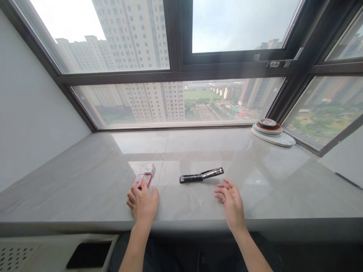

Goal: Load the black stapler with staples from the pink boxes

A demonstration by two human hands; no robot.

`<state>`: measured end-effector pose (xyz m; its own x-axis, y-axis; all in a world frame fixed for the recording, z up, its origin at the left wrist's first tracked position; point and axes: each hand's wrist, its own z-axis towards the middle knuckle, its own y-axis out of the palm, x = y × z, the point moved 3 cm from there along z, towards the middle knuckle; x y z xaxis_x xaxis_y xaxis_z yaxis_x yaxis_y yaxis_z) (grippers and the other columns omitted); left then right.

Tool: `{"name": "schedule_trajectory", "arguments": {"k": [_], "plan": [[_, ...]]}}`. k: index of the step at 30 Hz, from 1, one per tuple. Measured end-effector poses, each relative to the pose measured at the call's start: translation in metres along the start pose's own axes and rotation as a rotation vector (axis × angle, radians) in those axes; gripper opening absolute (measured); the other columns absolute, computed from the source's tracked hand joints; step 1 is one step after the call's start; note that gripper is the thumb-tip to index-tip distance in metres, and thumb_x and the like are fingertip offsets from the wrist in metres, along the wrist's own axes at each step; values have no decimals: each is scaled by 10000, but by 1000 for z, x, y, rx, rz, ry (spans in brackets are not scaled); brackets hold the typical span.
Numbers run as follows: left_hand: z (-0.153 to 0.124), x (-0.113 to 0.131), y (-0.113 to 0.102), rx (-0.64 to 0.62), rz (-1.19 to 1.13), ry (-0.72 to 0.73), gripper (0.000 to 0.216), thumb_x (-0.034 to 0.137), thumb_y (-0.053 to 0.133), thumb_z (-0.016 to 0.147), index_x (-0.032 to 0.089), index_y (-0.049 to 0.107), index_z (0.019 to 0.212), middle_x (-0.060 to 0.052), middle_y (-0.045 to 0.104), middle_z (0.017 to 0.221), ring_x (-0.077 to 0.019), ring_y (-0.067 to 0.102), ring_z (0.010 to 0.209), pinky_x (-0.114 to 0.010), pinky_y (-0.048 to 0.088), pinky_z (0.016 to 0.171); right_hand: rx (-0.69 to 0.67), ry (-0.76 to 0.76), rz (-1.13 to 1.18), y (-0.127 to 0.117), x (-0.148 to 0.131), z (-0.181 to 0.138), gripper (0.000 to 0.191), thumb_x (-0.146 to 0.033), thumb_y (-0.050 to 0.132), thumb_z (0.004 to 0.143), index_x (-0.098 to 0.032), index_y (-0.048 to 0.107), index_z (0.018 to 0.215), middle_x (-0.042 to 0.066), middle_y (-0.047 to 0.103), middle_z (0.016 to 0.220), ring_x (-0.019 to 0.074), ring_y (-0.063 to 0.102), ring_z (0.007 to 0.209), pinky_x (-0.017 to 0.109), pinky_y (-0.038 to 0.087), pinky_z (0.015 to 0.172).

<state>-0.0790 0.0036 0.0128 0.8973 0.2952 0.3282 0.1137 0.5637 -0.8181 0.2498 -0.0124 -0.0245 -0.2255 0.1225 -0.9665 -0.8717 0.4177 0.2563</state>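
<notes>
On the sill lies a black stapler [201, 176], swung wide open so its metal inside shows. My right hand [232, 206] hovers just below the stapler's right end, open, fingers spread and holding nothing. To the left, small red-and-white boxes [148, 170] sit close together; the print is too small to read. My left hand [143, 204] is at the near end of these boxes, with its index fingertip over the nearest one and its thumb held apart to the right. Its fingers cover part of that box, but no grip around it shows.
A stack of plates [268, 130] stands in the far right corner by the window frame [176, 75]. The glossy stone sill [85, 189] ends at a front edge below my wrists. A pale cabinet with a dark opening [89, 255] is at lower left.
</notes>
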Motion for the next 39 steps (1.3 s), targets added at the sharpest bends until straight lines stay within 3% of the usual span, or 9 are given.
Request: {"name": "schedule_trajectory", "arguments": {"k": [3,7,10,14,25,27,30,33,39], "plan": [[-8,-1,1,-59,-79,115,320,308,538,983,261,653,1278,-147,492,1471,-381,439,1345,-568,420,1035,-190,38,-262,10,2,2,398,-501,585,928,-220,646,1203,21,674,829,145,592,593,257,476,518],[-26,27,3,-279,-357,401,285,224,575,964,327,679,1209,-45,687,1245,-276,588,1188,-459,471,1015,-456,65,-594,28,1,8,380,-525,568,918,-202,713,1055,1,657,672,133,528,526,239,392,501],[-33,56,6,-438,-557,541,375,228,651,928,330,648,1289,-30,711,1196,-244,619,1142,-415,499,1011,-600,139,-646,38,-2,13,412,-559,541,929,-189,716,971,-5,650,645,109,466,467,225,327,456],[-34,79,15,-531,-664,563,437,262,762,862,323,662,1284,-28,711,1148,-225,645,1095,-391,518,1005,-757,268,-601,45,-5,21,471,-609,547,926,-169,676,819,-28,576,557,80,348,413,220,238,422],[-30,81,15,-592,-780,539,382,230,746,857,294,643,1220,-8,725,1119,-216,640,1073,-376,518,973,-721,287,-779,22,-14,48,400,-537,621,879,-187,621,687,-34,519,456,100,367,408,244,220,458],[-31,82,16,-584,-775,540,413,230,750,847,290,638,1240,-16,723,1125,-225,636,1080,-388,509,988,-654,207,-864,18,-25,51,342,-503,679,839,-193,640,699,-17,562,492,123,441,457,253,245,487],[-32,82,18,-575,-764,544,475,236,753,838,289,619,1291,-20,722,1138,-231,633,1093,-403,494,1016,-551,-107,-1061,30,-45,47,213,-427,710,820,-222,715,766,13,668,643,162,561,606,261,288,554],[-32,81,19,-572,-759,541,512,234,750,835,302,601,1321,-6,722,1150,-221,635,1084,-399,489,1024,-672,-371,-1188,62,-53,33,152,-360,662,860,-294,790,811,8,729,747,183,621,707,273,318,608],[-31,80,17,-582,-755,549,534,227,759,824,323,603,1326,2,731,1140,-222,638,1071,-383,493,996,-792,-474,-1263,107,-44,24,116,-204,718,736,-274,790,678,27,721,682,212,645,735,285,345,660]]}}
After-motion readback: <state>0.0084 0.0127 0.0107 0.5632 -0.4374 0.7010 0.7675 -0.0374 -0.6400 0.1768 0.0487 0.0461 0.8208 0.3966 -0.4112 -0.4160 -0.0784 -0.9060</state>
